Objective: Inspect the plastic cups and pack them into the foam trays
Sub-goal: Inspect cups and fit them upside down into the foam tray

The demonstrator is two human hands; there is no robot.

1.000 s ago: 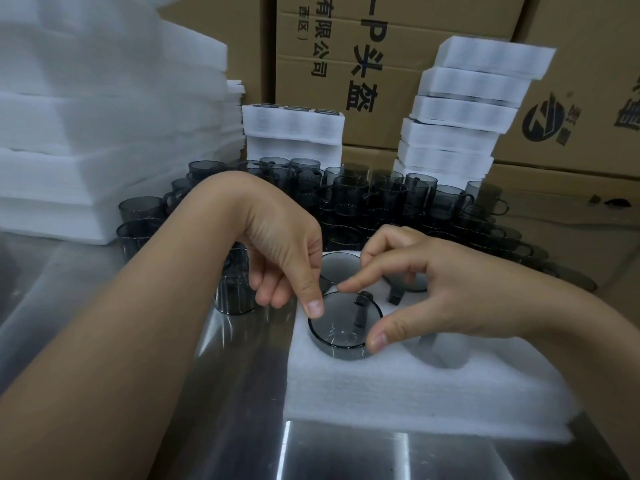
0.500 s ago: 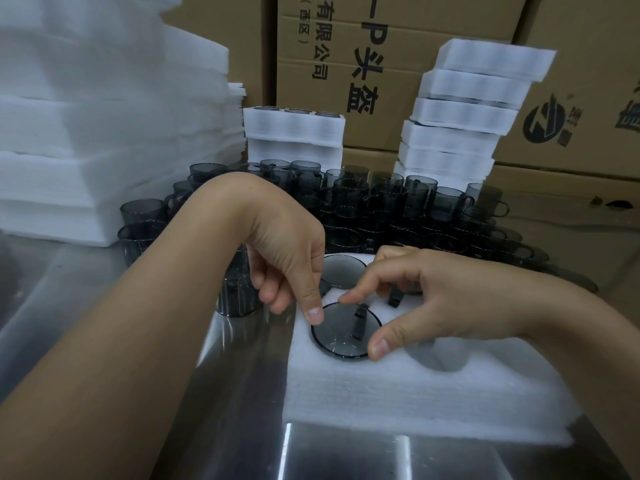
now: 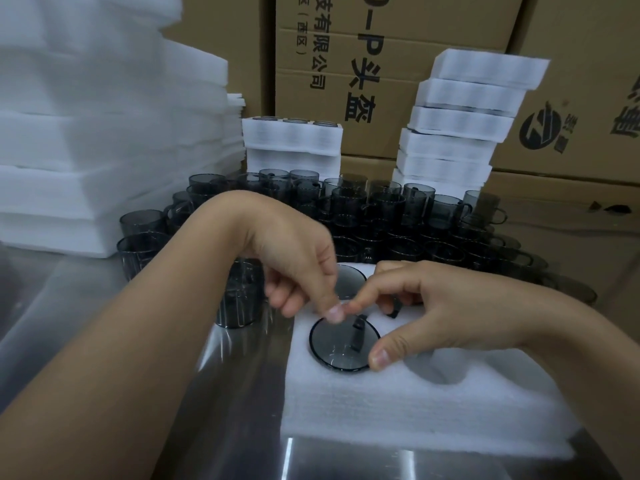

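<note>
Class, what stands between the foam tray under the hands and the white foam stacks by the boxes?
In the head view, a crowd of dark see-through cups fills that whole stretch.

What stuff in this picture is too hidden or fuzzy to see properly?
Head view, far slots of the foam tray: covered by the right hand, so how many are filled is unclear.
Head view, back cup: half hidden by fingers of the left hand.
Head view, front cup: any flaws are too small and blurred.
Head view, foam stack at left: blurred, cut off by the frame edge.
</note>
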